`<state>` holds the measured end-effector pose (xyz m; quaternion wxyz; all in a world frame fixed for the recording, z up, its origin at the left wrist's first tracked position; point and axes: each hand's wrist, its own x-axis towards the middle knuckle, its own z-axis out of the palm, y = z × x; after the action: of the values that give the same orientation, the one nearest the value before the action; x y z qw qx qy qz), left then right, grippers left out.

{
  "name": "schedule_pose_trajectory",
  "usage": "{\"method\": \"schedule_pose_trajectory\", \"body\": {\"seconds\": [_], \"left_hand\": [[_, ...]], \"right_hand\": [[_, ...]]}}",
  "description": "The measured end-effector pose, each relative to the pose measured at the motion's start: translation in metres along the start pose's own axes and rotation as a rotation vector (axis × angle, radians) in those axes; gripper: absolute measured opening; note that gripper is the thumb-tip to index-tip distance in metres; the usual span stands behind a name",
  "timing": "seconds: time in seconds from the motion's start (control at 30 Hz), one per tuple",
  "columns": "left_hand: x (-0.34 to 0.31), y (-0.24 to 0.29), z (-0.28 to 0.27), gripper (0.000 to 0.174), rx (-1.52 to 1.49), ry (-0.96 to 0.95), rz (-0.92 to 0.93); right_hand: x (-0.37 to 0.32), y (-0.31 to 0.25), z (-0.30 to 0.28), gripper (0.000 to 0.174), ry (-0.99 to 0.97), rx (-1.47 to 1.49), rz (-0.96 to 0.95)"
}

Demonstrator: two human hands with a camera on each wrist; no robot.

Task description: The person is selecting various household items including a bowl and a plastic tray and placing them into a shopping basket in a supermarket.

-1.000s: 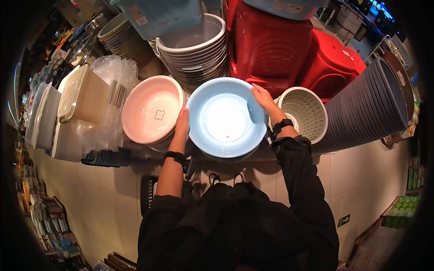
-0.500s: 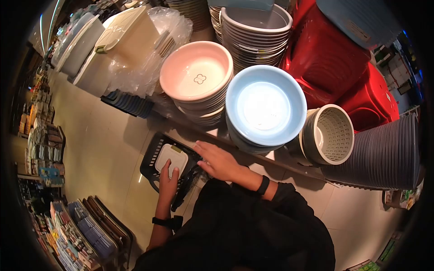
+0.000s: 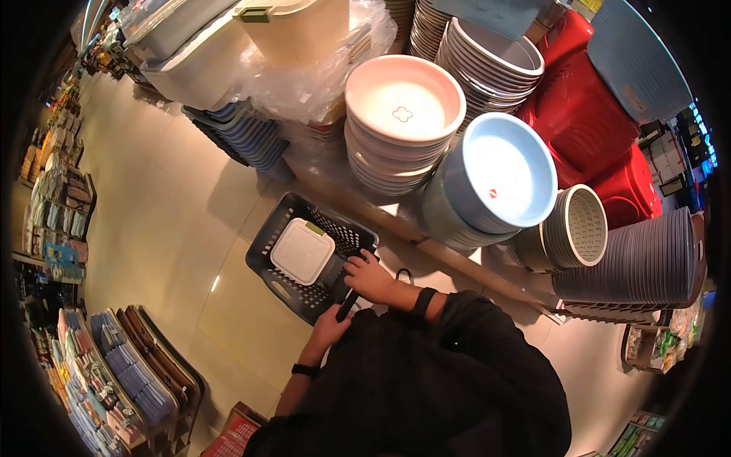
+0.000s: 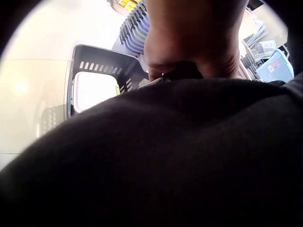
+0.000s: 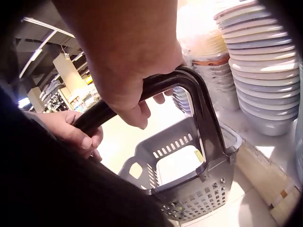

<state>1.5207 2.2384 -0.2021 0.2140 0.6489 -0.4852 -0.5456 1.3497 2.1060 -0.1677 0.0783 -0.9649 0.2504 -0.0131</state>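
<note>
A dark grey shopping basket [image 3: 301, 303] with perforated walls sits low, beside my legs. Inside it lies a white lidded box [image 3: 303, 253] with a green clip. My right hand [image 3: 371, 279] curls over the basket's black handle [image 5: 158, 85] near the bend, as the right wrist view shows. My left hand [image 3: 329, 327] grips the same handle at its other end, with thumb and fingers around the bar [image 5: 66, 130]. The left wrist view has the back of a hand [image 4: 189, 42] above dark cloth, which hides the fingers there.
A low display platform holds stacked pink basins [image 3: 403, 99], blue basins [image 3: 509, 171], beige baskets [image 3: 586, 225] and dark grey baskets [image 3: 624, 263]. Red stools [image 3: 582, 114] stand behind. Platform edge [image 3: 449, 263] runs close by the basket. A shelf of folded goods [image 3: 129, 365] stands lower left.
Both hands have left the blue basin, which now rests on its stack. They moved down and left to the shopping basket and took hold of its handle. The head view has turned left.
</note>
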Motion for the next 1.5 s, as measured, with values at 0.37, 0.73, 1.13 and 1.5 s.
{"method": "schedule_pose_trajectory", "body": {"seconds": [0.37, 0.73, 1.13, 1.5], "left_hand": [[0.04, 0.009, -0.073, 0.027, 0.087, 0.14, -0.021], [0.068, 0.002, -0.118, 0.025, 0.006, 0.147, -0.097], [0.089, -0.01, -0.163, 0.027, 0.002, 0.214, -0.066], [0.115, -0.029, -0.222, 0.028, -0.003, 0.242, -0.037]], "right_hand": [[0.09, 0.018, 0.011, 0.009, 0.125, -0.03, -0.06], [0.156, 0.033, 0.009, 0.01, 0.176, 0.003, -0.103], [0.215, 0.033, 0.014, 0.02, 0.104, -0.029, -0.116], [0.287, 0.033, 0.011, 0.006, 0.112, -0.007, -0.143]]}}
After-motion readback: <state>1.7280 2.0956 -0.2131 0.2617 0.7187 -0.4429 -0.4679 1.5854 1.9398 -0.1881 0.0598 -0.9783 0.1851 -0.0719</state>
